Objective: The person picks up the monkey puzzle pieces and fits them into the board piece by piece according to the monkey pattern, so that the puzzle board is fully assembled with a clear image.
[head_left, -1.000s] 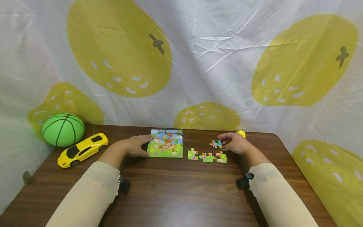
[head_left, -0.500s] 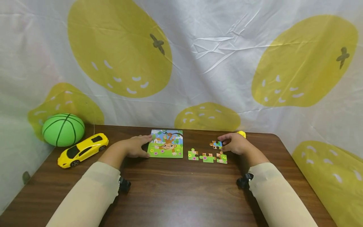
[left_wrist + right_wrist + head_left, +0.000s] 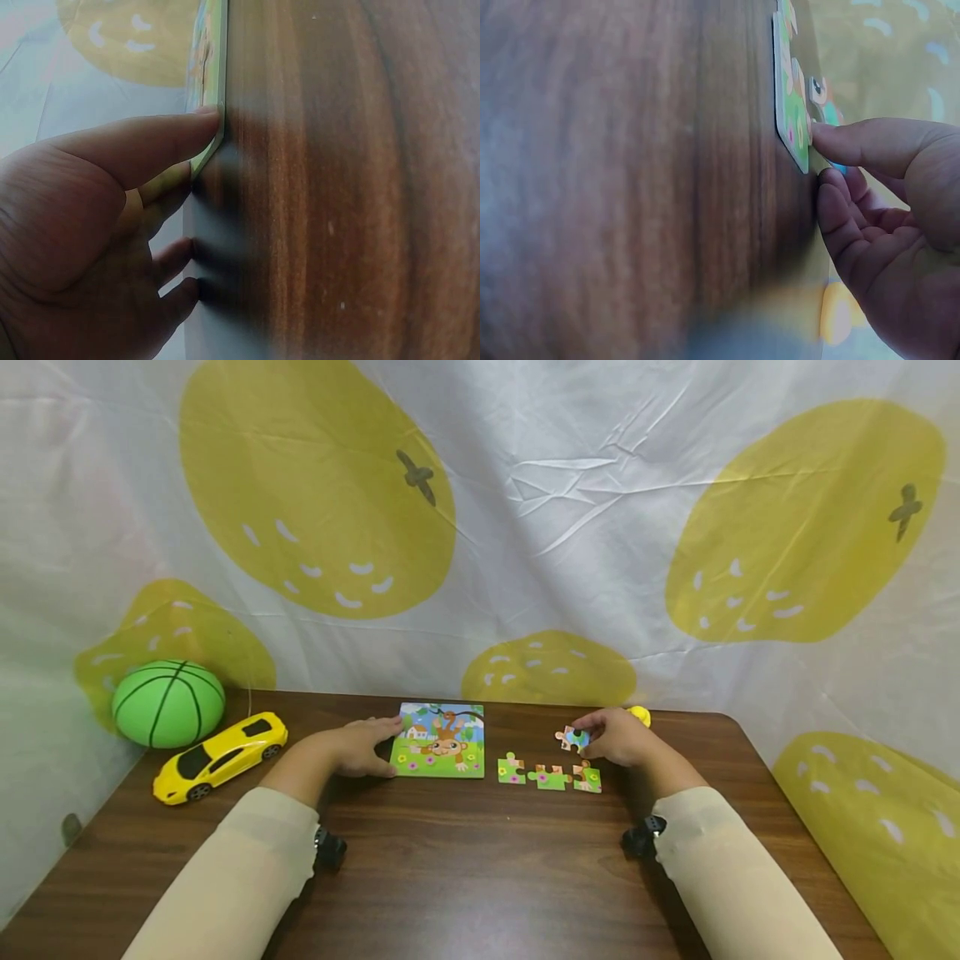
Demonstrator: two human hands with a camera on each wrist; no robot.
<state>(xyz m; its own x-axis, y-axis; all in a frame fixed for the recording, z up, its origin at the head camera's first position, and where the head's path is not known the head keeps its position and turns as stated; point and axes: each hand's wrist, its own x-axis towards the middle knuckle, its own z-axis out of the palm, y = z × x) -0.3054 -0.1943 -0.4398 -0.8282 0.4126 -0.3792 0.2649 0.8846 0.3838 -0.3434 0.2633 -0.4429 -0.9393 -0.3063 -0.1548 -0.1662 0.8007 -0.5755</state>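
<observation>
Right hand pinching puzzle piece, left hand at picture board

Wooden table, person working at its far side, both arms stretched out. Right hand: thumb and fingertips closed on one edge of the puzzle piece, blue and brown print on it, held slightly turned. Can't tell if it's off the tabletop. Piece sits beyond a row of three loose pieces: left piece, middle piece, right piece, all with green in the print. Row is tight; can't tell if the middle and right ones touch.

Left hand: fingers spread, not curled round anything; thumb at the board's near left corner, index finger by the far left one. Board lies flat, monkey picture up, left of the row and apart from it.

Yellow object just behind the right hand, mostly hidden. Far left: green ball with black lines, yellow toy car just in front of it. Fruit-print cloth hangs behind. Pale sleeves, black wrist cameras on both arms.
</observation>
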